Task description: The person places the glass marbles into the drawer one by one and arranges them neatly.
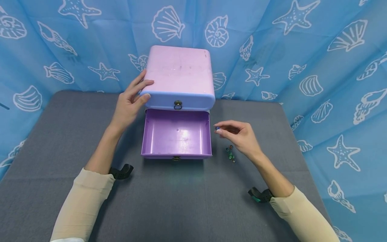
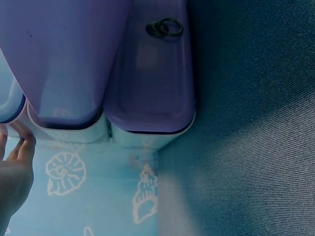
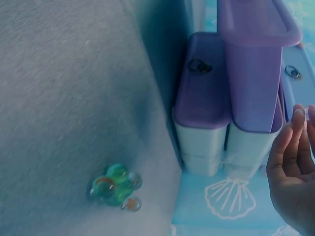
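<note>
A small drawer cabinet [image 1: 181,70] with a pink top stands at the back of the table. Its blue top drawer [image 1: 193,101] is closed, while the purple middle drawer [image 1: 176,156] is pulled out with nothing visible inside. My left hand [image 1: 128,102] rests against the cabinet's upper left side, fingers on the side and top edge, thumb near the blue front. Right of the pulled-out drawer, my right hand [image 1: 240,134] pinches a small blue marble [image 1: 217,128] between thumb and fingertips. Below that hand, several green and clear glass marbles [image 3: 117,184] lie clustered on the table.
Under the pulled-out drawer is a closed purple bottom drawer [image 2: 152,73] with a ring pull. Behind the grey table [image 1: 181,201] hangs a blue curtain [image 1: 121,40] with shell and starfish prints, close to the cabinet's back. Dark bands sit on both wrists.
</note>
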Demonstrator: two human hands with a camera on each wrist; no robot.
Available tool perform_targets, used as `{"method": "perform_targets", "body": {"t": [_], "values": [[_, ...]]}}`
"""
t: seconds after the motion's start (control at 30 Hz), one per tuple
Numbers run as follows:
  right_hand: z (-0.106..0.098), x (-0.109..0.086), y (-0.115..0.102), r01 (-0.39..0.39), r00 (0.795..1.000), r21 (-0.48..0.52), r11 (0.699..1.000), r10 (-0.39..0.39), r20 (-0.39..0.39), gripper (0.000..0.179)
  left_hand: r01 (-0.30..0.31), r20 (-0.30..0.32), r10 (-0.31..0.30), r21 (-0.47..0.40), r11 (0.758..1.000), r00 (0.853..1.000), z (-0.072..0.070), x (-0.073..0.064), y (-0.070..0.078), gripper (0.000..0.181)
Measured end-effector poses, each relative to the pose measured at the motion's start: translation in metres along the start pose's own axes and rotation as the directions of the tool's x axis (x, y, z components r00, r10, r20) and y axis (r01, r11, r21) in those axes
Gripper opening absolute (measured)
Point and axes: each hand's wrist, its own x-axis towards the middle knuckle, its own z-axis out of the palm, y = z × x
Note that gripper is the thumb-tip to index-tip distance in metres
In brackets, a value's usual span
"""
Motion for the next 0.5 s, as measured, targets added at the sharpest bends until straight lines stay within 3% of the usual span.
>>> {"method": "perform_targets", "body": {"t": [0.17,0.5], "values": [[0.008,0.006,-0.005,0.022,1.0,0.038,0.999,-0.023,0.008,0.02,-0.024,-0.004,0.024,-0.004,1.0,1.0,-0.004,0.001,-0.012,0.036],[0.026,0.018,-0.009,0.049,0.997,0.085,0.995,-0.054,0.062,0.02,-0.029,-0.004,0.029,-0.028,0.999,1.0,-0.003,0.001,-0.012,0.036]]}}
